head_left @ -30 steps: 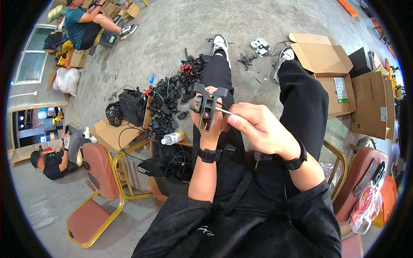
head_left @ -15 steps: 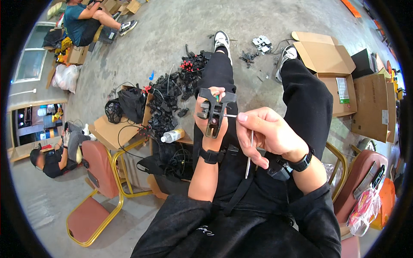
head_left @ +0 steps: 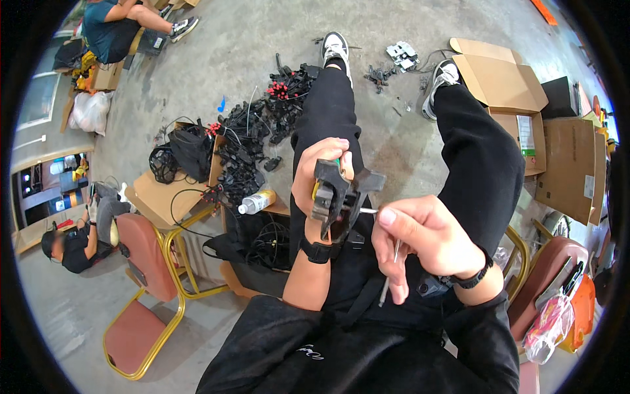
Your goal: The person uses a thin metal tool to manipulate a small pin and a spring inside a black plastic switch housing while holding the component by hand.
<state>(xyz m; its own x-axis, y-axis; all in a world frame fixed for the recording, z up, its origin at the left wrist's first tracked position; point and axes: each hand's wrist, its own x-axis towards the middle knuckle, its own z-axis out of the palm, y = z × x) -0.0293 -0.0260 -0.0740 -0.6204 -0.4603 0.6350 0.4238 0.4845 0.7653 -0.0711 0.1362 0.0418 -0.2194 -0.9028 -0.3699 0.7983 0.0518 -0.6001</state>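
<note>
My left hand (head_left: 310,172) is closed around a black clamp-like part (head_left: 339,197) with forked arms, held above my lap. The fingers partly hide its far side. In my right hand (head_left: 430,240), thumb and fingers pinch a thin L-shaped metal hex key (head_left: 390,282). Its short end reaches the right side of the black part; whether the tip sits in a screw there cannot be made out. The long end points down below my fingers.
A heap of black parts and cables (head_left: 246,141) lies on the floor at left, near a bottle (head_left: 256,201). Cardboard boxes (head_left: 502,85) stand at right. Chairs (head_left: 141,315) flank me. Silvery parts (head_left: 402,56) lie ahead between my feet. Two people sit at left.
The black part has tilted and turned in my left hand, moving slightly right and down. My right hand has shifted right and down with the hex key still pinched.
</note>
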